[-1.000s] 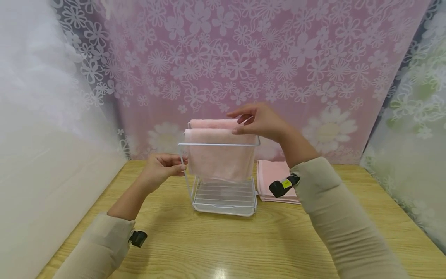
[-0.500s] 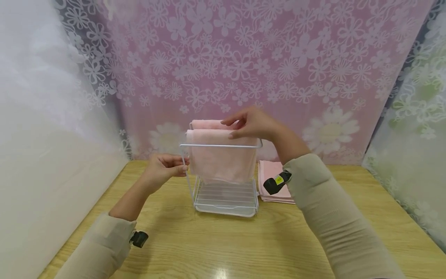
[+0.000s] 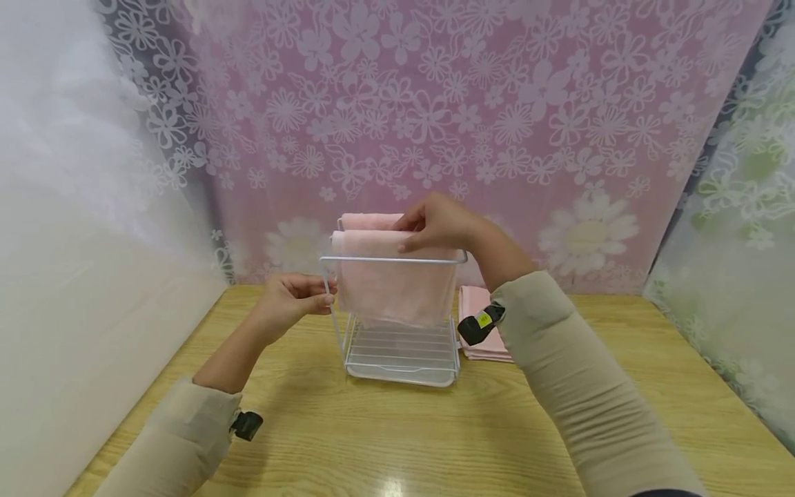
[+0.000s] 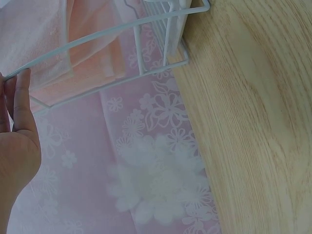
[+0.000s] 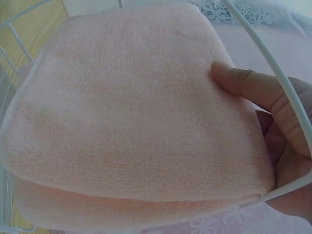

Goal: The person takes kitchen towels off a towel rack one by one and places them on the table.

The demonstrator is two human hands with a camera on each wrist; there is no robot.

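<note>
Beige sleeves: two, the left sleeve (image 3: 168, 442) and the right sleeve (image 3: 590, 386), each with one black camera at the wrist.
Table: wood-patterned table (image 3: 385, 435), under everything.
Rack: one white wire rack (image 3: 393, 259), standing upright on the table, with one tray (image 3: 400, 377) under its lower grid.
Left hand: the left hand (image 3: 288, 304) pinches the left upright of the rack between thumb and fingers.
Front towel: one pink front towel (image 3: 391, 286), hanging inside the rack, behind its front top rail.
Right hand: the right hand (image 3: 444, 224) grasps this towel near its top fold; the thumb lies on the near face, the other fingers are behind the cloth.
Direction: the fold goes left to right, and this is also the longer side of the hanging part; the loose edge points down.
Back towel: one more pink back towel (image 3: 368, 221), hanging just behind, its fold parallel.
Pile: one folded pink pile (image 3: 475, 297) on the table, right of the rack; how many cloths, I cannot tell.
Curtain: pink curtain (image 3: 385, 138) with white flowers, farthest.
</note>
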